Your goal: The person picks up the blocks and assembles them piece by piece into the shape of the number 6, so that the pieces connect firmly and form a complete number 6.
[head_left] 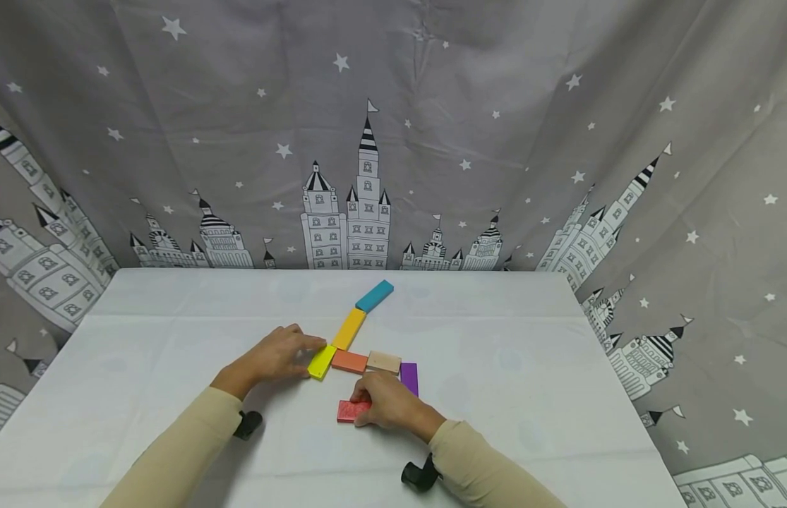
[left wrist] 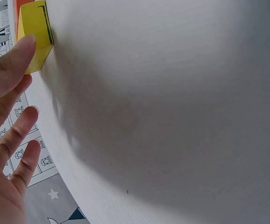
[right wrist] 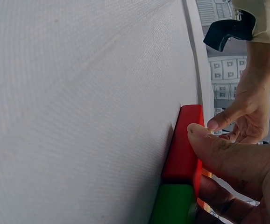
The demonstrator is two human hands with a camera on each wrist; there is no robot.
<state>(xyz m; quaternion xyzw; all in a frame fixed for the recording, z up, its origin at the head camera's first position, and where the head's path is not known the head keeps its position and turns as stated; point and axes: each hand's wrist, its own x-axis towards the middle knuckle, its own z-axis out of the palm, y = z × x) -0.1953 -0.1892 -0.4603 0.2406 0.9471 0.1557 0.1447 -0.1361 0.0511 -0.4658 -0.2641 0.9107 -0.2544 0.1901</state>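
Observation:
Toy blocks lie end to end in a bent line on the white table. My left hand is at the yellow block, thumb and index finger at its ends. In the left wrist view the thumb overlaps the yellow block and the other fingers are spread. With thumb and fingers, my right hand pinches the red block. The right wrist view shows a green block against the end of the red block; the right hand hides the green one in the head view.
Beyond the yellow block run an amber block and a blue block. An orange block, a beige block and a purple block continue rightward. A grey castle-print curtain hangs behind the white table.

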